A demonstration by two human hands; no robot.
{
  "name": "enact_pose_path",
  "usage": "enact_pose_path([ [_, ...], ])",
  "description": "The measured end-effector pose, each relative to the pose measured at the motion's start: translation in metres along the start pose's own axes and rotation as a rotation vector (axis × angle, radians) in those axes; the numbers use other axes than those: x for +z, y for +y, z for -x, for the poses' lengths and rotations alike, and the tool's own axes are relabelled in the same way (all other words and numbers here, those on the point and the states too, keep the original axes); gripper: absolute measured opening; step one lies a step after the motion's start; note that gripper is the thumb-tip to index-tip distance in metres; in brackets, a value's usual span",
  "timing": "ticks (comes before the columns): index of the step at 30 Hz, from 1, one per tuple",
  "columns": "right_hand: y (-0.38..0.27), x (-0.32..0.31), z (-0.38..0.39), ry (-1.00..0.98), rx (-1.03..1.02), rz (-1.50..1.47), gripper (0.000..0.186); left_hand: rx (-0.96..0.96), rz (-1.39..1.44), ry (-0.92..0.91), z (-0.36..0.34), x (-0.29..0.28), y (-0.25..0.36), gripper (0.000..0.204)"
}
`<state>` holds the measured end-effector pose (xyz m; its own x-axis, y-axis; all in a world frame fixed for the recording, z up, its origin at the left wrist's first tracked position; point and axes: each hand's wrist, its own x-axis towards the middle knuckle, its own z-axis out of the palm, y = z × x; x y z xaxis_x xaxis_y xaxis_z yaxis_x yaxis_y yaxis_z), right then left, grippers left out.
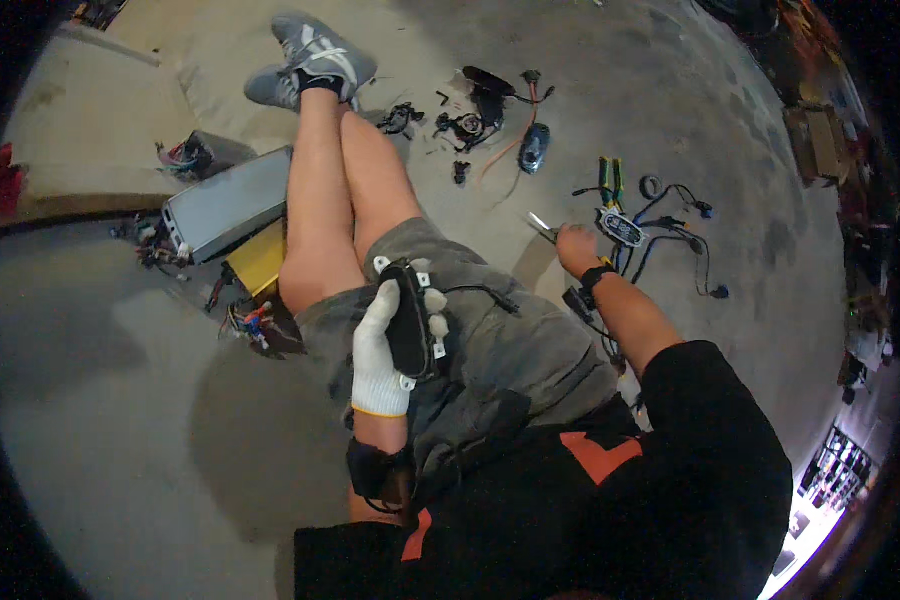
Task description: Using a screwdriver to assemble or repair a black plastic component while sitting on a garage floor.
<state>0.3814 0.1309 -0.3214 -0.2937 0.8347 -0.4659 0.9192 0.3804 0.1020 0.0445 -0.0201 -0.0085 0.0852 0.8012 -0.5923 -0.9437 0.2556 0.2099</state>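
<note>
My left hand (380,350), in a white knit glove, grips a black oblong part (414,325) with white tabs and a short black cable, above my grey shorts. My bare right hand (577,250) is closed on a slim silver tool (542,225) just over the floor at the right. Beside it lie green-and-yellow pliers (611,175), a silver-and-black oval part (622,228), a dark roll (651,187) and black cables with blue connectors (705,210).
A silver metal case (225,205), a yellow box (255,258) and wire bundles (255,325) lie left of my legs. Dismantled black parts (475,125) and a dark blue oval part (534,148) lie beyond my knees. Cardboard boxes (815,145) line the far right edge.
</note>
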Motion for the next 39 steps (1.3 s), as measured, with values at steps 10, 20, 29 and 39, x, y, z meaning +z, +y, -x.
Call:
enact_pose_path([
  [10,-0.013,-0.236,0.055,-0.244,0.059,-1.409,0.044,0.039,-0.149,-0.032,-0.008,-0.008,-0.004,0.039],
  [20,-0.05,-0.377,0.163,0.341,-0.461,-0.869,0.046,-0.04,-0.13,-0.069,-0.014,-0.018,-0.004,0.028],
  [29,-0.061,-0.395,0.171,0.644,-0.459,-1.187,0.044,-0.111,-0.111,-0.016,-0.034,-0.036,-0.013,0.027],
  [39,-0.109,-0.393,0.123,0.511,-0.56,-2.045,0.028,-0.122,-0.185,-0.027,-0.041,-0.036,-0.019,0.028],
])
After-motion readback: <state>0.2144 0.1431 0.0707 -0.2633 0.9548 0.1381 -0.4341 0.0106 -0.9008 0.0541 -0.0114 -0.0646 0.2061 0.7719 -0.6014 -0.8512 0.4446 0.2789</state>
